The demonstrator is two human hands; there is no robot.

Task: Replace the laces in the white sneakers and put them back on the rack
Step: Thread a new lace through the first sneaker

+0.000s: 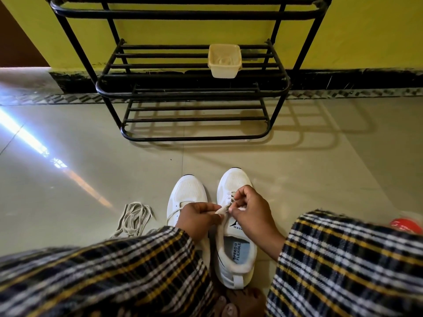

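1. A person's left hand and right hand meet over the right-hand white sneaker; each pinches the cream lace at the eyelets, fingers curled around it.

2. That sneaker stands on the tiled floor between the person's plaid sleeves, toe pointing toward the rack, its lace threaded through the lower eyelets only as far as can be seen. Its insole reads "SPEED FLEXIBLE".

3. The left-hand white sneaker sits just beside it, touching or nearly so. A thin strand crosses its upper, but the left hand hides most of the eyelets, so whether it is fully laced cannot be told.

4. A loose bundle of laces lies on the floor to the left of the shoes, apart from them.

5. The black metal shoe rack stands against the yellow wall, well ahead of the sneakers. It holds only a cream plastic tub on its middle shelf.

6. Judged from this, the job is midway: lacing is under way on at least one shoe, and both sneakers remain to be returned to the rack.
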